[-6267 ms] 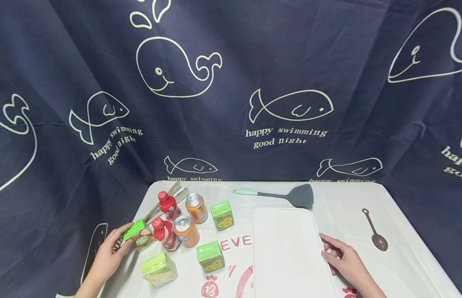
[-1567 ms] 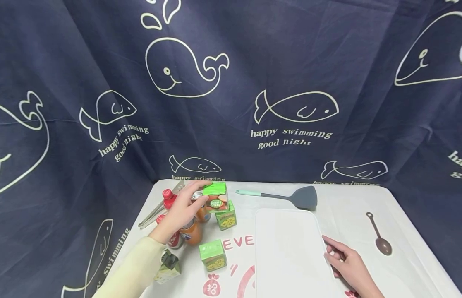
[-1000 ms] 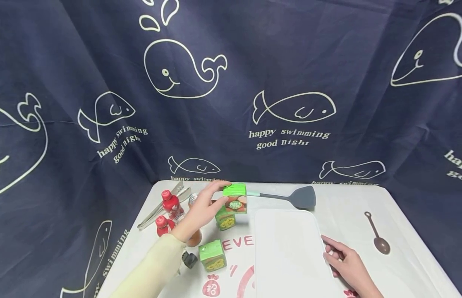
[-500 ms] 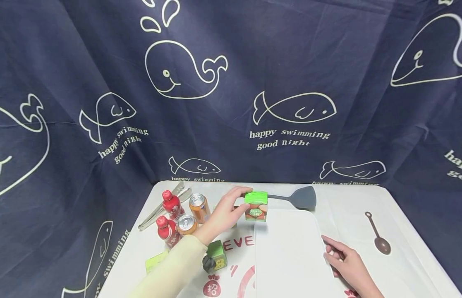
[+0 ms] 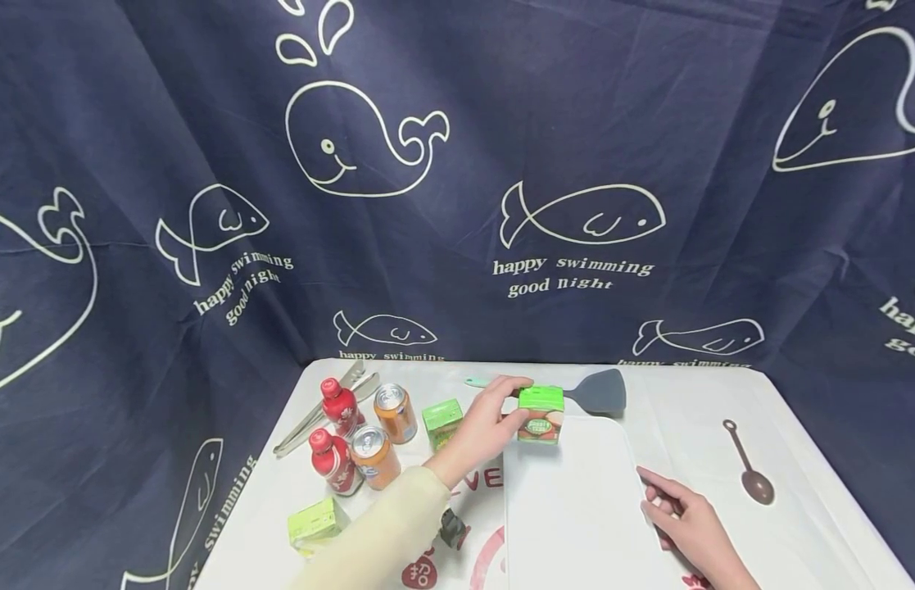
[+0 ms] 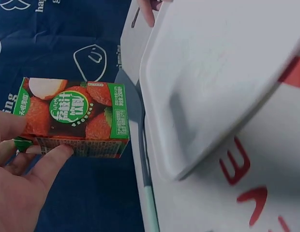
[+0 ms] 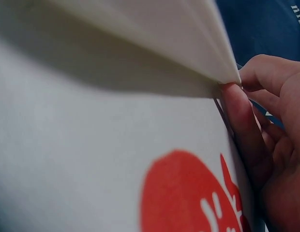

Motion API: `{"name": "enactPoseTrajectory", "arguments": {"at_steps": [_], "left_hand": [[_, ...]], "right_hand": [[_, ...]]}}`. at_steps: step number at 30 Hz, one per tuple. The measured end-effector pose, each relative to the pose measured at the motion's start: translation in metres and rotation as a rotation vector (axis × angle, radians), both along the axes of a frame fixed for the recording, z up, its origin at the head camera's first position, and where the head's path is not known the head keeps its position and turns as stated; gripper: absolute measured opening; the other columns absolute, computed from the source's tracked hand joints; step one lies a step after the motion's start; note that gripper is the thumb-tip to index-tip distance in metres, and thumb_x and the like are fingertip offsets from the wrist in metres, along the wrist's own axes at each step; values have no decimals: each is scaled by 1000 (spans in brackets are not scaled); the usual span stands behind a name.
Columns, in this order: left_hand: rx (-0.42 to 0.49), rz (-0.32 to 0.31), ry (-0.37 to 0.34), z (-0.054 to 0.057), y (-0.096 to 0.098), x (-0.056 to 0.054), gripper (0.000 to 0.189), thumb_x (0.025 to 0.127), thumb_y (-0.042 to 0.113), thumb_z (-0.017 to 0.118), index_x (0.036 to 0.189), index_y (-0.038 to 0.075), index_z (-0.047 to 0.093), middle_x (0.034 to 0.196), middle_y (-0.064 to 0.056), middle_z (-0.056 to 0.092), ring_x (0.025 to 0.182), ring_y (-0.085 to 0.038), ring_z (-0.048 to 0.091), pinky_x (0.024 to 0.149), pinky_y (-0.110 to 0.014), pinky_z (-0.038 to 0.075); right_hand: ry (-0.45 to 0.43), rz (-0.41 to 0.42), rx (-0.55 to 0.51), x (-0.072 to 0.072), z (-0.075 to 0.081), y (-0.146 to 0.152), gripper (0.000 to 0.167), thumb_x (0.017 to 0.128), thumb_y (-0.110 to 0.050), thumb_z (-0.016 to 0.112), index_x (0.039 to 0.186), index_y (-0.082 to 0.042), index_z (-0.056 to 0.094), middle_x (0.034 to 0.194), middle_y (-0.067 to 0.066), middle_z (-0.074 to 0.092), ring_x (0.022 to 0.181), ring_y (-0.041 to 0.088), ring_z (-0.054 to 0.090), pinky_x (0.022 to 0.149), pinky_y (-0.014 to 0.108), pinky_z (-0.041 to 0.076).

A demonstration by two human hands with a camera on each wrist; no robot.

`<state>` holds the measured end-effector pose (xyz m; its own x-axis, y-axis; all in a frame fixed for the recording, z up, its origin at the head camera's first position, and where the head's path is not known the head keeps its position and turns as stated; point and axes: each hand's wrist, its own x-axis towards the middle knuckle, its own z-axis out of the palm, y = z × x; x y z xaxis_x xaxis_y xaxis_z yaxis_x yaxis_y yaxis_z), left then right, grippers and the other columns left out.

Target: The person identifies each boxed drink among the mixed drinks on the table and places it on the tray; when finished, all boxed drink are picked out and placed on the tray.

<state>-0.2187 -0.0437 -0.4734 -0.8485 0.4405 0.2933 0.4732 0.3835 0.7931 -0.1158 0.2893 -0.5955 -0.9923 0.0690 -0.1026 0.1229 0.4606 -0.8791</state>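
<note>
My left hand (image 5: 486,422) grips a green-topped lychee juice carton (image 5: 541,416) by its left end, thumb and fingers on opposite sides. In the head view the carton overlaps the far left corner of a white tray (image 5: 575,508). The left wrist view has the carton (image 6: 72,113) upright to the left of the tray, and a shadow falls on the tray's floor. At the tray's right edge, my right hand (image 5: 681,516) pinches the rim. The right wrist view shows that thumb (image 7: 242,125) against the rim from below.
Left of the tray stand two red bottles (image 5: 333,463), two orange cans (image 5: 376,459), a green carton (image 5: 441,422) and a yellow-green carton (image 5: 313,524). Metal tongs (image 5: 302,430) lie behind them. A turner (image 5: 600,392) lies beyond the tray, a brown spoon (image 5: 755,485) to its right.
My left hand took the lychee carton from the table's left side and carried it right, past the bottles and cans, to the tray's far corner. My right hand stays at the rim.
</note>
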Motion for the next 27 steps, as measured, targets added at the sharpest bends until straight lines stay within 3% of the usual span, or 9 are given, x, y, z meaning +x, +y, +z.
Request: {"name": "enactPoseTrajectory", "arguments": {"at_steps": [5,8,15,20,27], "left_hand": [[7,15,-29,-5,16,1,43,100,7,64,143,11,60,134,4,60,119,-9,56,96,-25,55],[12,24,-38,-8,25,2,43,99,5,64,141,10,61,132,2,61,120,-10,56,100,-29,54],[35,32,-75,-24,46,0,42,98,2,65,140,9,62,130,3,60,121,-8,56,98,-24,54],[6,31,-54,-34,57,-2,41,99,5,66,139,12,62,132,6,60,122,-7,56,104,-28,51],[26,25,-75,-46,69,-2,42,98,5,64,140,9,62,129,6,59,117,-6,56,102,-31,52]], "right_hand": [[2,1,7,0,0,0,55,96,-9,73,147,1,56,103,8,59,55,17,57,49,31,55],[-8,-5,10,-1,1,0,55,96,-11,74,147,0,56,103,7,60,55,17,58,49,31,55],[-23,-3,24,-2,2,-1,56,95,-11,74,147,0,56,104,7,59,55,18,58,49,31,55],[-29,-10,13,-2,3,0,56,95,-10,73,148,-1,56,104,7,59,55,18,58,49,31,55],[-36,-17,-25,0,1,1,56,95,-7,73,148,0,55,105,8,60,56,17,57,48,32,55]]}}
